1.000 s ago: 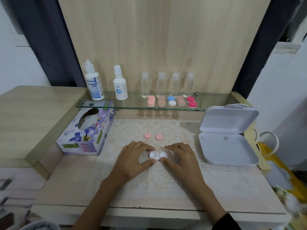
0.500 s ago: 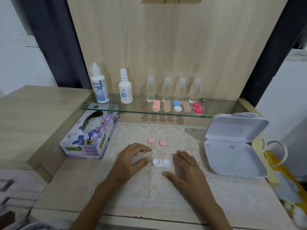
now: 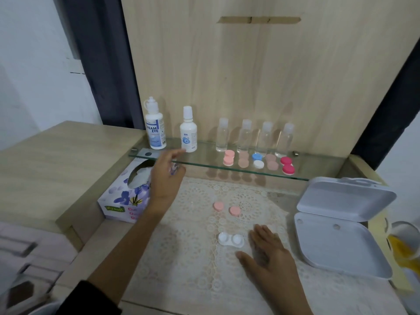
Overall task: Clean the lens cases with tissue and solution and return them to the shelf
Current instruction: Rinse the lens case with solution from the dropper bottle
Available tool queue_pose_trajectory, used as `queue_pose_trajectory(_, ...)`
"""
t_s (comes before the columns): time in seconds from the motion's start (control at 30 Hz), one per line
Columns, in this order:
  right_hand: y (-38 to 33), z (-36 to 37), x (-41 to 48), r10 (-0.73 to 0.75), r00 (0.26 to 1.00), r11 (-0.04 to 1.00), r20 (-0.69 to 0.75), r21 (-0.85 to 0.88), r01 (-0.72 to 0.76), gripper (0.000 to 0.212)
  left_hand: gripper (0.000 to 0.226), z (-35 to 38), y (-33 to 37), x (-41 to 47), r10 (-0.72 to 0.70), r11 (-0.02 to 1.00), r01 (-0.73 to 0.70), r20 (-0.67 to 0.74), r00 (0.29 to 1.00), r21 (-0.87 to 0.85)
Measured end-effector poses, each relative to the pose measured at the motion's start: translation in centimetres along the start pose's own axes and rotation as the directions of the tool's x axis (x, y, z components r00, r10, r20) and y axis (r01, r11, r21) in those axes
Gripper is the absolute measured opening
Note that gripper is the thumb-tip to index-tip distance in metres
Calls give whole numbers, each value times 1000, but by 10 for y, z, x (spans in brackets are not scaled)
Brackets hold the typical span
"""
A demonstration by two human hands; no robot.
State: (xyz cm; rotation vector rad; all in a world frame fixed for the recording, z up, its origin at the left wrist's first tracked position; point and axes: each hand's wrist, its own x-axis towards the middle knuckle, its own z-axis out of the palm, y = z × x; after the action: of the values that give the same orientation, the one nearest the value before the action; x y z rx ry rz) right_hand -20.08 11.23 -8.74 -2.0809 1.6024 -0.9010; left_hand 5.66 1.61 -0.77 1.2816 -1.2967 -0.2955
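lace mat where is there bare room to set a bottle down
The cream lace mat is bare between the floral tissue box and the open white lens case, and near its front edge left of the right hand. Crowded around the pink round caps.

Soft, even indoor light, faint shadows under the glass shelf (image 3: pixel 204 159); left hand (image 3: pixel 167 178) motion-blurred, frame edges bowed and smeared

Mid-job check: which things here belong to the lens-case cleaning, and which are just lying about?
Job: open white lens case, two pink caps, tissue box, two solution bottles, capped lens cases, glass shelf.
Lying about: four clear bottles, open white box, lace mat.
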Motion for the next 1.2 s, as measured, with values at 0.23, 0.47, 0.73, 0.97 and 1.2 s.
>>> queue_pose_trajectory(0.23,2,-1,-1,12,1000,999,-11,53,-12,61,81,24,-1,61,-198,979,198,-7,980,56)
queue_pose_trajectory(0.47,-2,-2,-2,6,1000,996,-17,85,-5,69,74,34,-14,86,-291,957,289,70,954,38)
queue_pose_trajectory(0.73,-2,-1,-1,6,1000,998,-19,65,-5,68,42,9,6,34,-69,995,66,41,997,77)
queue_pose_trajectory(0.97,-1,-1,-1,-2,999,999,-44,44,4,59,39,-30,10,-76,-67,997,56,257,964,51)
queue_pose_trajectory(1.2,-4,-1,-6,-56,998,994,27,-96,59,63,45,-26,-4,-116,-95,993,70,283,954,100)
